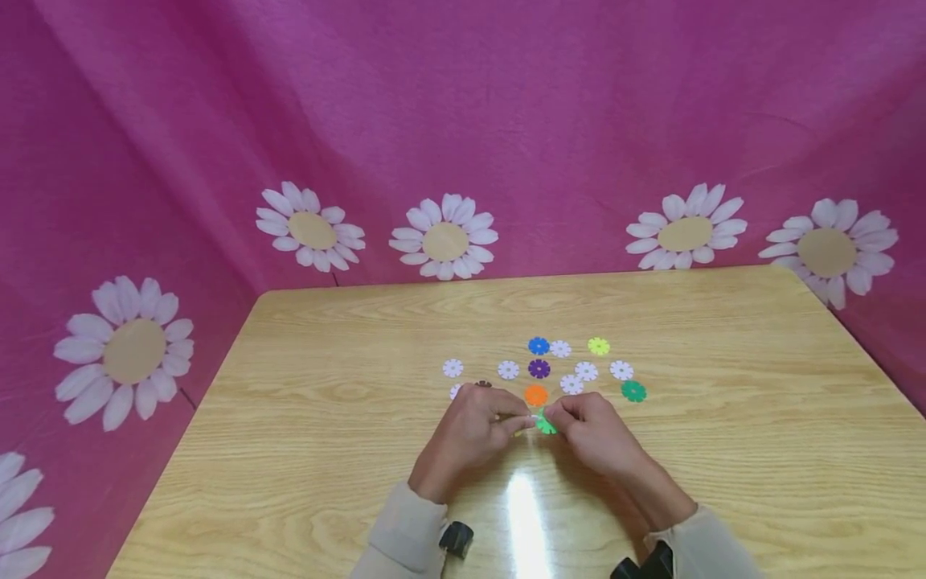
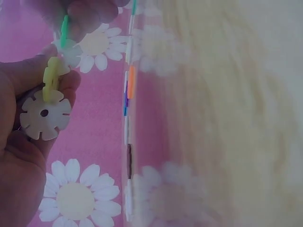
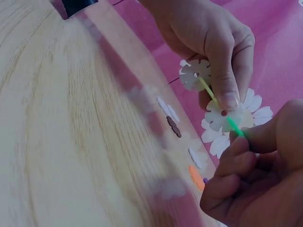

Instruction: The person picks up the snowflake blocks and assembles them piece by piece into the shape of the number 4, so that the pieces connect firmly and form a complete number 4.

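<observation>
Above the table, my left hand [image 1: 473, 426] pinches a short chain of notched interlocking discs between thumb and fingers. In the right wrist view the chain has a white disc [image 3: 194, 74], a yellow disc [image 3: 208, 91] and a second white disc [image 3: 222, 116], slotted at angles. My right hand [image 1: 596, 434] pinches a light green disc [image 1: 546, 424]. The green disc's edge meets the second white disc; how deep it sits in a slot I cannot tell. Fingers hide part of the yellow and green discs.
Beyond the hands lie several loose discs flat on the wooden table [image 1: 325, 386]: white [image 1: 509, 370], blue [image 1: 538, 346], purple [image 1: 538, 368], orange [image 1: 536, 395], yellow [image 1: 598, 346] and dark green [image 1: 633, 391]. A brown disc [image 3: 173, 126] lies near the left hand. Pink flowered cloth [image 1: 550, 137] hangs behind.
</observation>
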Tool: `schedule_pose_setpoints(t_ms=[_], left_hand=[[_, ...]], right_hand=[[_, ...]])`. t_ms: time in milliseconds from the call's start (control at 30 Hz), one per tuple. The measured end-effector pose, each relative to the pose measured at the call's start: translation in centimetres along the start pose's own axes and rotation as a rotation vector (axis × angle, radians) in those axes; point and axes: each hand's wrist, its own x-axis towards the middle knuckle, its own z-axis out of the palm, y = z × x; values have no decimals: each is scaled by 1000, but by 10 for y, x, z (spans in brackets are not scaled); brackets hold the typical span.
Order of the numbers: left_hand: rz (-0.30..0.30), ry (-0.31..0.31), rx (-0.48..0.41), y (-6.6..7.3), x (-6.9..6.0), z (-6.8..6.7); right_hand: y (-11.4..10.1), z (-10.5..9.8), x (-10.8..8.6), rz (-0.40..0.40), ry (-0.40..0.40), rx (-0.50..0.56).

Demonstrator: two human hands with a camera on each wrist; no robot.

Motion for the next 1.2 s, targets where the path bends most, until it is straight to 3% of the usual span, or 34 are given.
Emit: schedule_pose_setpoints(t_ms=[367, 600, 800, 933, 1067, 1200], left_hand=[[-131, -103, -13, 1, 3, -9], [-134, -118, 8, 2, 4, -13], [-145, -110, 31, 1, 1, -14], [-156, -104, 35, 0, 0, -16], [-159, -97, 44, 0, -1, -17], [-163, -91, 46, -2, -2, -17]], right_hand=[[0, 1, 3, 21, -25, 18], [-1, 2, 4, 41, -41, 54], [2, -3, 4, 4, -44, 29], [4, -12, 5, -24, -2, -10], [5, -24, 6, -54, 83, -122], [6, -32, 8, -16, 120, -156]])
